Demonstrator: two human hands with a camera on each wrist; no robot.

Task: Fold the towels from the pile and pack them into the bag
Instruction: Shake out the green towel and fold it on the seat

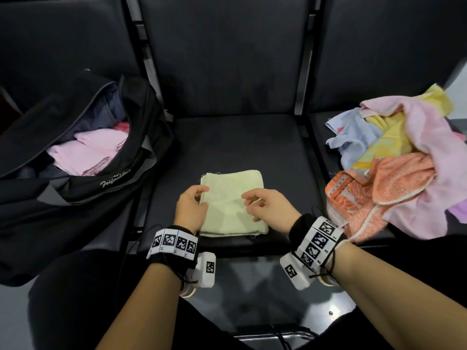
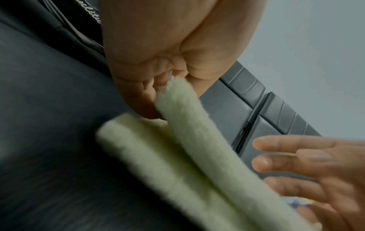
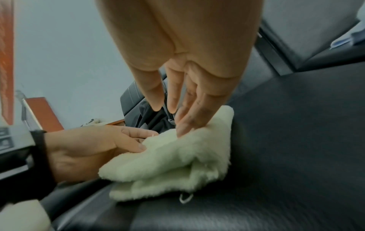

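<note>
Folding on the seat, open bag to the left, loose pile to the right | pale green towel lies folded at the seat's front edge | left hand pinches its left edge; right hand spread, fingertips touching the top | risk: a one-edge lift may let the layers fall open; sliding off the front.

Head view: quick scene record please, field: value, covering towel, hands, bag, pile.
towel: pale green towel, folded, on the middle seat
left hand: pinches the towel's left edge
right hand: open, fingers on top of the towel
bag: black, unzipped, on the left seat, pink towels inside
pile: unfolded towels on the right seat
</note>
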